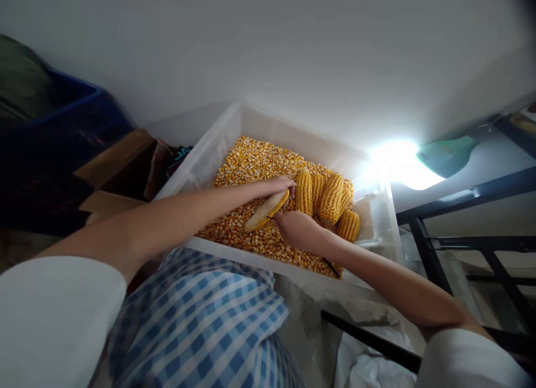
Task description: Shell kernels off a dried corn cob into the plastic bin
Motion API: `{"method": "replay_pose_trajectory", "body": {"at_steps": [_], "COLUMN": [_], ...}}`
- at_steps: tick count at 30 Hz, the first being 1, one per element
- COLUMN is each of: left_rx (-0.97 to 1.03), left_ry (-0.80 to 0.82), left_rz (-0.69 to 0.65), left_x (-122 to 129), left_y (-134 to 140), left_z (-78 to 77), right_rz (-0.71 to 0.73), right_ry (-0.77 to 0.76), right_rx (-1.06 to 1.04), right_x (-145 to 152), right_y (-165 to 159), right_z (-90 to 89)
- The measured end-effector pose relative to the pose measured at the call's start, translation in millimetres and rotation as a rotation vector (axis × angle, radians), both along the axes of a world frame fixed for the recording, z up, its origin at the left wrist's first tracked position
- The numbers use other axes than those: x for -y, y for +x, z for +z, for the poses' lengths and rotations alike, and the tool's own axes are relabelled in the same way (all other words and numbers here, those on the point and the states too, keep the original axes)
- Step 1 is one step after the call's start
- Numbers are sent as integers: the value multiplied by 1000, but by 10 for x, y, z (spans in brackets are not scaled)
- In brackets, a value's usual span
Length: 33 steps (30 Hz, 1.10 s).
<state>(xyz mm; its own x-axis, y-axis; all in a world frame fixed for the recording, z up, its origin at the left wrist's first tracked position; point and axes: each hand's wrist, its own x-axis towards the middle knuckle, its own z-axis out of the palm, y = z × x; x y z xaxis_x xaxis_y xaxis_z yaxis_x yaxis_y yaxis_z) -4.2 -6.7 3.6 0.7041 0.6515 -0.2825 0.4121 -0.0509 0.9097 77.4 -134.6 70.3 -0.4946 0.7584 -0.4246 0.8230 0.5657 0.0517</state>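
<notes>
My left hand is closed around the upper end of a corn cob. A broad pale strip of this cob is bare, with yellow kernels along its edges. Against the cob's lower side, my right hand is closed on a thin dark tool. Its tip shows near the cob and its other end sticks out below my wrist; the kind of tool is unclear. Both hands are over loose corn kernels in a translucent plastic bin. Several whole corn cobs lie on the kernels to the right.
A bright lamp with a green shade shines at the right. Black metal bars stand beside the bin. On the left are an opened cardboard box and a dark blue crate. Blue checked cloth lies in front.
</notes>
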Motion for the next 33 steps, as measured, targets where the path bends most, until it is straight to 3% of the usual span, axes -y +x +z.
{"method": "replay_pose_trajectory", "body": {"at_steps": [6, 17, 33], "left_rx": [29, -8, 9], "left_ry": [-147, -9, -118], "left_rz": [40, -13, 3], "left_x": [18, 14, 16], "left_y": [-26, -32, -33], "left_z": [35, 48, 51], "right_rz": [-14, 19, 30], "right_ry": [-12, -14, -20], "right_rx": [33, 25, -1], "right_x": [-6, 22, 47], "right_y": [44, -12, -37], "right_z": [29, 44, 38]}}
